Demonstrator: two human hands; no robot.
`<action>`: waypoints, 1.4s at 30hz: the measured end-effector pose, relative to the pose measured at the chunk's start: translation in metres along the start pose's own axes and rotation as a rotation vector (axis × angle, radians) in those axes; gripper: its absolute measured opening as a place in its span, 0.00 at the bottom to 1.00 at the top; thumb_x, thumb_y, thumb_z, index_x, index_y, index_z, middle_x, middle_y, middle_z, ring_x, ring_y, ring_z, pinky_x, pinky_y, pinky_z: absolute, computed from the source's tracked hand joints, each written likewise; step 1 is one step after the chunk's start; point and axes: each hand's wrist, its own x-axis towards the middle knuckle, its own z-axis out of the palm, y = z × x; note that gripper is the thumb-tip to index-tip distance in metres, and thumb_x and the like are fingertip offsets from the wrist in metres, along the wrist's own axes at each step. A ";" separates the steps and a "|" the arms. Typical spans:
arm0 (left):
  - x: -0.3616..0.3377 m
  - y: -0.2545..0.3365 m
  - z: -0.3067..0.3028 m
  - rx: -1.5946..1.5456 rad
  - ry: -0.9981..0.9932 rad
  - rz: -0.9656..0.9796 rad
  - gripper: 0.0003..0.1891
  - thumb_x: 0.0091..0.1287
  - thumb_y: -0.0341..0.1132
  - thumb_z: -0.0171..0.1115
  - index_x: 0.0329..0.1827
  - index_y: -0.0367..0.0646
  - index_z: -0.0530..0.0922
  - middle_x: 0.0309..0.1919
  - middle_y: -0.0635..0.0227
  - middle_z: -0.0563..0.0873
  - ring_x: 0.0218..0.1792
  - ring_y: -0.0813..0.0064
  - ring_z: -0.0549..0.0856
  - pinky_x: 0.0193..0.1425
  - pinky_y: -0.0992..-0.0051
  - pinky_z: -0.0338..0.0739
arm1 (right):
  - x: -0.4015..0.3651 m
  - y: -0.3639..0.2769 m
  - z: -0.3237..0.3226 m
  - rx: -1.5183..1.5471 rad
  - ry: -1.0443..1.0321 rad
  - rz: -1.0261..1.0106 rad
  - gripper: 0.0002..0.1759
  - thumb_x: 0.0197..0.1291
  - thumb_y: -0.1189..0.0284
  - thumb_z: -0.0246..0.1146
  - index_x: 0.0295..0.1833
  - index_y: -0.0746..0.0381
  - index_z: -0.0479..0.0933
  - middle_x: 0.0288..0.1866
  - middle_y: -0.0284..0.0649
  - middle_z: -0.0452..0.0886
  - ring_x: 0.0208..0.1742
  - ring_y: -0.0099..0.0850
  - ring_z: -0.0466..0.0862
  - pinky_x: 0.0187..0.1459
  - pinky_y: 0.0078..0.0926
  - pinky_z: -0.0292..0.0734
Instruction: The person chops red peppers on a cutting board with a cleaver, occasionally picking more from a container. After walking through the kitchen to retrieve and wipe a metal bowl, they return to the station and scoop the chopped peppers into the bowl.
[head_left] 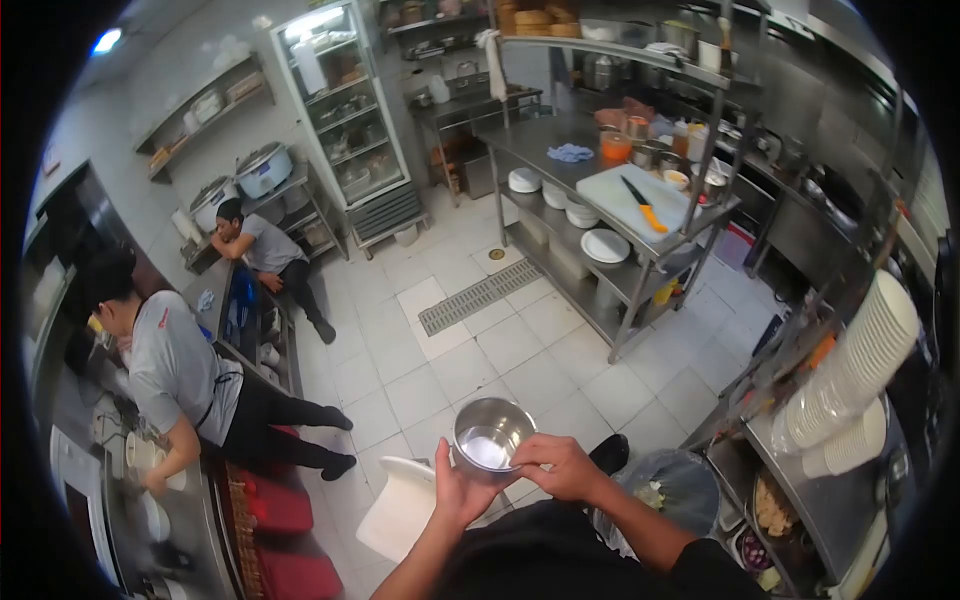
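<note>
Held out in front of my body is a round stainless steel pot point(494, 432), its mouth tipped toward me so the bare, shiny inside shows. My left hand point(460, 487) supports it from the left and below, fingers partly hidden behind the metal. On the other side, my right hand point(560, 466) pinches the rim and wall. Below the pot, to the left of my legs, is a white plastic stool or chair seat point(398, 510). A lined bin point(672, 497) with green scraps stands by my right forearm.
A steel worktable point(520, 150) carries a white cutting board point(630, 195) with an orange-handled knife point(645, 205). Stacked paper cups point(865, 340) lean at right. Two people point(180, 360) point(270, 250) are at the left counter. A floor drain point(480, 296) crosses the tiles.
</note>
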 end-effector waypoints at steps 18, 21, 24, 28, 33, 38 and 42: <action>0.172 0.054 -0.033 -0.035 0.320 0.093 0.48 0.62 0.68 0.46 0.75 0.45 0.44 0.70 0.47 0.54 0.69 0.50 0.60 0.68 0.41 0.58 | 0.125 0.124 -0.094 -0.091 0.089 0.101 0.05 0.52 0.75 0.68 0.35 0.63 0.83 0.33 0.39 0.83 0.33 0.33 0.83 0.36 0.26 0.77; 0.220 0.063 -0.014 0.037 0.249 0.030 0.48 0.61 0.69 0.47 0.75 0.46 0.45 0.69 0.49 0.56 0.69 0.51 0.61 0.68 0.40 0.59 | 0.134 0.132 -0.129 -0.186 0.178 0.059 0.04 0.53 0.74 0.67 0.35 0.63 0.83 0.33 0.39 0.83 0.32 0.33 0.83 0.35 0.26 0.77; 0.253 0.062 0.000 0.068 0.182 -0.082 0.47 0.61 0.68 0.47 0.75 0.46 0.46 0.69 0.50 0.57 0.68 0.51 0.62 0.68 0.40 0.59 | 0.136 0.126 -0.144 -0.238 0.252 0.123 0.05 0.53 0.74 0.67 0.35 0.63 0.83 0.33 0.40 0.83 0.32 0.34 0.83 0.35 0.26 0.77; 0.296 0.062 0.019 -0.023 -0.080 -0.288 0.44 0.64 0.68 0.41 0.74 0.45 0.49 0.70 0.53 0.57 0.70 0.51 0.61 0.69 0.38 0.56 | 0.147 0.141 -0.149 -0.245 0.301 0.155 0.05 0.53 0.75 0.68 0.36 0.63 0.83 0.33 0.40 0.82 0.33 0.34 0.83 0.35 0.25 0.77; 0.317 0.088 0.022 -0.006 -0.233 -0.414 0.44 0.63 0.71 0.35 0.73 0.47 0.53 0.73 0.56 0.54 0.70 0.50 0.60 0.70 0.38 0.54 | 0.177 0.143 -0.131 -0.252 0.302 0.256 0.06 0.53 0.76 0.67 0.37 0.63 0.83 0.35 0.39 0.83 0.34 0.33 0.83 0.36 0.25 0.77; 0.358 0.145 0.007 -0.010 -0.279 -0.493 0.40 0.64 0.68 0.38 0.73 0.53 0.55 0.71 0.56 0.58 0.70 0.51 0.60 0.71 0.42 0.54 | 0.224 0.157 -0.098 -0.275 0.372 0.280 0.06 0.53 0.76 0.67 0.38 0.62 0.83 0.36 0.39 0.83 0.35 0.34 0.84 0.38 0.26 0.78; 0.377 0.183 0.007 0.012 -0.274 -0.528 0.38 0.64 0.66 0.38 0.72 0.52 0.58 0.69 0.57 0.63 0.67 0.52 0.65 0.65 0.44 0.61 | 0.249 0.157 -0.082 -0.346 0.394 0.301 0.08 0.53 0.74 0.68 0.40 0.62 0.83 0.39 0.40 0.84 0.38 0.34 0.85 0.40 0.26 0.79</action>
